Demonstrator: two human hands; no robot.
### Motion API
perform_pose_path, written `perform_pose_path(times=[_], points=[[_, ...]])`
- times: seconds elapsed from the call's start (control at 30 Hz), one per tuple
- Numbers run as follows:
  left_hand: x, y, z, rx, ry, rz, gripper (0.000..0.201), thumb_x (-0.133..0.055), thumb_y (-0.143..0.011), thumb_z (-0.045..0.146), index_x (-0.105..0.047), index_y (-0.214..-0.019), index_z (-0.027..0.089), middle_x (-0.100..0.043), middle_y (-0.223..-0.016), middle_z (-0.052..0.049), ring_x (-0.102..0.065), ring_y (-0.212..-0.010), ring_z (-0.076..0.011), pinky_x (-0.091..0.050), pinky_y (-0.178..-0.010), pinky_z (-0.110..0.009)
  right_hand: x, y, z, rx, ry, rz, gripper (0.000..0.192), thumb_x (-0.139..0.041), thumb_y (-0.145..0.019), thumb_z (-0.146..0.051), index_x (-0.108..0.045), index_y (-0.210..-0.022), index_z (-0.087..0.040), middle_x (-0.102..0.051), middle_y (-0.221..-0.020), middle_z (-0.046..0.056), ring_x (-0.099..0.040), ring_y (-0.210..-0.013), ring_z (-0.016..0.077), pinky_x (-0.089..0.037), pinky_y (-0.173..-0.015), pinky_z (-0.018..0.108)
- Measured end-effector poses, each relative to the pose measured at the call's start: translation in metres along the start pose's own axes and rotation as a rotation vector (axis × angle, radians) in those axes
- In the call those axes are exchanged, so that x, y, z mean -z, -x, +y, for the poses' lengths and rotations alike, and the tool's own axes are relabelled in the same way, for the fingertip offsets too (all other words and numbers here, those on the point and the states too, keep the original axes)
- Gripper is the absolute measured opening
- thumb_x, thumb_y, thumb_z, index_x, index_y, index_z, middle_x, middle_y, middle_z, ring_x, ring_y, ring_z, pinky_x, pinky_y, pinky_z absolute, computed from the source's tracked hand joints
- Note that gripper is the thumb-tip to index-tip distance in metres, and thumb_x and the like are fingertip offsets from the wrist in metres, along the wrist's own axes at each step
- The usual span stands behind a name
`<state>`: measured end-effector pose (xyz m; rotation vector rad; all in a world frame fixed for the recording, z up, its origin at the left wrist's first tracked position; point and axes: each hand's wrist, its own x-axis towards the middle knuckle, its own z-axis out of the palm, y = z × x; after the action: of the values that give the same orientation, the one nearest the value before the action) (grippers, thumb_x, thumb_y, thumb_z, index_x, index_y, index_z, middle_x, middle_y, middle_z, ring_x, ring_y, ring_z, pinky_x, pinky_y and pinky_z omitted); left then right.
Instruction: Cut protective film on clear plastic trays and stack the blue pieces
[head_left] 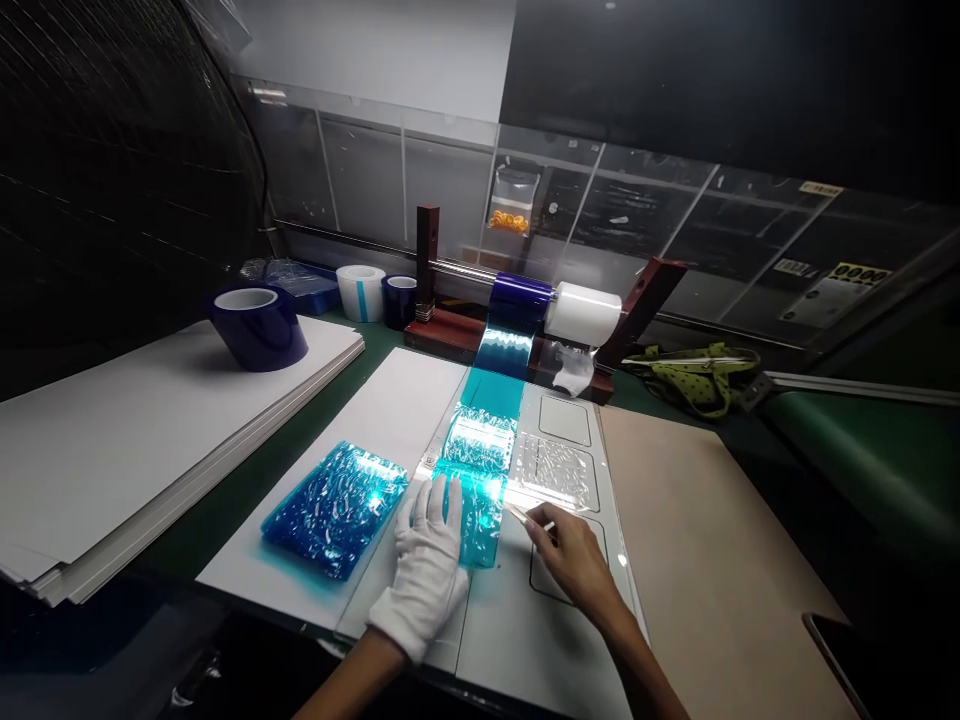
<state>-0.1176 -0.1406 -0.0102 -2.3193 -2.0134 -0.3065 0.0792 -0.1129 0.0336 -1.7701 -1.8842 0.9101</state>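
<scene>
My left hand [426,560], in a white glove, lies flat with its fingers stretched out at the left edge of a blue film strip [491,400]. This film runs down from a dark blue roll [519,298] on a bar to the white work sheet [495,640]. Bare and pinched closed, my right hand [574,560] holds a thin pale pointed tool [520,516], its tip by the film's right edge. The tool's exact kind is unclear. Left of the gloved hand sits a stack of cut blue film pieces [330,515].
A dark red stand [450,335] carries the bar, with a white roll [586,313] beside the blue one. At left, a dark blue tape roll [259,330] rests on stacked white sheets [150,420]. Brown board [697,540], a phone [836,650] and a green pouch [697,375] lie right.
</scene>
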Motion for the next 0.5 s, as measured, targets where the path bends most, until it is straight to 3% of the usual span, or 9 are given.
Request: perform_pose_path(times=[0.1,0.23,0.4,0.5], points=[[0.010,-0.002,-0.003,0.056,-0.008,0.039,0.084,-0.053,-0.073,0.018,-0.017,-0.147,0.001,-0.015,-0.153,-0.029,-0.012,-0.143,-0.0423,-0.018,-0.114,-0.063,-0.003,0.007,-0.004,-0.036,-0.245,-0.075,0.037,-0.056,-0.082,-0.053,-0.064,-0.089,-0.018,-0.067,-0.081,0.004,-0.061,-0.066,0.0177,-0.041,-0.058,0.027],[0.014,-0.002,-0.007,0.117,0.034,0.063,0.086,-0.054,-0.070,0.018,-0.018,-0.146,-0.003,-0.018,-0.152,-0.030,-0.017,-0.141,-0.0445,-0.025,-0.111,-0.063,-0.032,0.000,-0.019,-0.096,-0.550,-0.122,0.049,-0.057,-0.077,-0.063,-0.064,-0.087,-0.015,-0.064,-0.074,0.003,-0.051,-0.050,0.0104,-0.034,-0.045,0.022],[0.019,0.007,-0.023,0.196,0.141,0.061,0.118,-0.072,-0.060,0.041,-0.005,-0.148,-0.001,-0.019,-0.151,-0.032,-0.019,-0.140,-0.0463,-0.030,-0.109,-0.062,-0.058,-0.009,-0.036,-0.110,-0.797,-0.055,0.047,-0.073,-0.062,-0.056,-0.042,-0.058,-0.021,-0.033,-0.047,-0.010,-0.031,-0.044,0.0055,-0.030,-0.044,0.020],[0.035,0.015,-0.041,0.342,0.505,-0.012,0.123,-0.069,-0.063,0.058,0.007,-0.149,0.013,-0.015,-0.154,-0.026,-0.023,-0.140,-0.0419,-0.039,-0.105,-0.058,-0.049,0.005,-0.043,-0.082,-0.869,-0.067,0.048,-0.077,-0.060,-0.051,-0.039,-0.058,-0.022,-0.033,-0.048,-0.010,-0.028,-0.045,0.0053,-0.028,-0.044,0.020]])
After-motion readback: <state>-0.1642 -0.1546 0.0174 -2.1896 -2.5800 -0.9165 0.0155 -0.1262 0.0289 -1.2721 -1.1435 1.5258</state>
